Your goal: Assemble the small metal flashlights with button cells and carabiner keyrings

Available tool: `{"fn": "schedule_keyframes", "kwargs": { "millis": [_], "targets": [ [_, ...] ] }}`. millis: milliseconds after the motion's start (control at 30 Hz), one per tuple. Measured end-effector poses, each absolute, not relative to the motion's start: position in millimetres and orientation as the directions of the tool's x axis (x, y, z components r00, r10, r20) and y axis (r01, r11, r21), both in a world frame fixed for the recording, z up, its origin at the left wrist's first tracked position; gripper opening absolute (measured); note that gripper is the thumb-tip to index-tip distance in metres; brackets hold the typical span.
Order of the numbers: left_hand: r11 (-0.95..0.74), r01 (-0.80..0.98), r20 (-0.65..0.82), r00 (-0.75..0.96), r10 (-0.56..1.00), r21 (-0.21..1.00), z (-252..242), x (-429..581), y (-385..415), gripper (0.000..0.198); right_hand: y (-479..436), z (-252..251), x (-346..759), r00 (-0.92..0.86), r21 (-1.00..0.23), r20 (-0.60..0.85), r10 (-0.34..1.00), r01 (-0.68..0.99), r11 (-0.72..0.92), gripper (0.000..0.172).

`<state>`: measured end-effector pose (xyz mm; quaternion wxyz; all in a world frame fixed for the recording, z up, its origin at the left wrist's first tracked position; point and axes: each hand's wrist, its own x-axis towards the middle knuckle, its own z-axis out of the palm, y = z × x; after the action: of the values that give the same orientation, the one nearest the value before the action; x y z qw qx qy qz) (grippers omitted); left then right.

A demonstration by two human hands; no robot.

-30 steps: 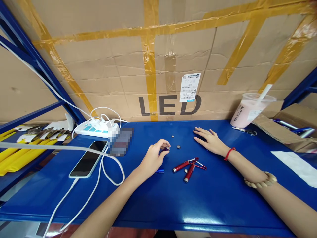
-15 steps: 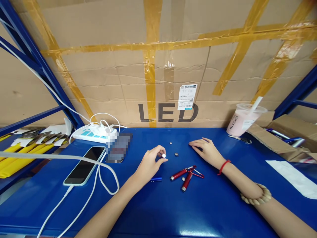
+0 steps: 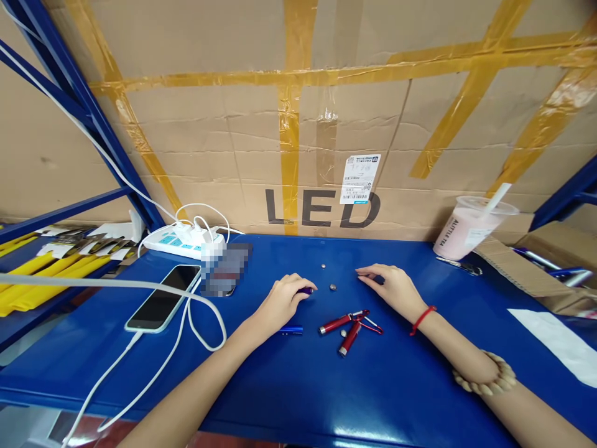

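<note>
My left hand (image 3: 284, 302) is closed, thumb and fingers pinching a small dark purple tube (image 3: 306, 290), most of it hidden by the fingers. Beneath that wrist lies a blue metal tube (image 3: 291, 330), partly covered. My right hand (image 3: 389, 289) rests on the table with fingers stretched out and nothing visible in them. Between the hands are two button cells, one farther back (image 3: 323, 266) and one nearer (image 3: 333, 287). Closer to me, two small red flashlights, one at left (image 3: 333, 325) and one at right (image 3: 349, 339), lie with carabiner clips; another button cell (image 3: 344, 333) sits between them.
A phone (image 3: 163, 298) on a white cable and a power strip (image 3: 186, 242) occupy the left, beside a blurred dark device (image 3: 226, 267). At right stand a pink drink cup (image 3: 459, 230), an open carton (image 3: 555, 249) and white paper (image 3: 557, 342). A large cardboard box (image 3: 242, 137) fills the back.
The object in my left hand has turned: a round white end showed before, now its dark purple side shows. My right hand has barely moved. The camera view has shifted slightly.
</note>
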<state>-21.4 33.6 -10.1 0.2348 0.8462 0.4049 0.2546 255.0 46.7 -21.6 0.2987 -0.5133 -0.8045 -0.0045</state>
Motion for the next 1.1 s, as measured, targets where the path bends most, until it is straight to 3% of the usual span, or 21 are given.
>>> {"fn": "schedule_keyframes", "kwargs": {
  "millis": [333, 700, 1100],
  "targets": [
    [-0.576, 0.665, 0.174, 0.57, 0.803, 0.475, -12.4, -24.5, 37.1, 0.027, 41.6, -23.0, 244.8, -0.378, -0.337, 0.517, 0.768, 0.735, 0.588, 0.029],
    [-0.646, 0.686, 0.159, 0.634, 0.757, 0.336, -5.0, -24.9, 34.6, 0.036, 33.8, -22.1, 231.4, -0.467, -0.284, 0.536, 0.703, 0.685, 0.671, 0.03],
    [-0.63, 0.707, 0.206, 0.598, 0.775, 0.32, 1.7, -28.6, 31.5, 0.035, 31.3, -19.9, 230.3, -0.501, -0.229, 0.497, 0.708, 0.711, 0.664, 0.03]
  ]
}}
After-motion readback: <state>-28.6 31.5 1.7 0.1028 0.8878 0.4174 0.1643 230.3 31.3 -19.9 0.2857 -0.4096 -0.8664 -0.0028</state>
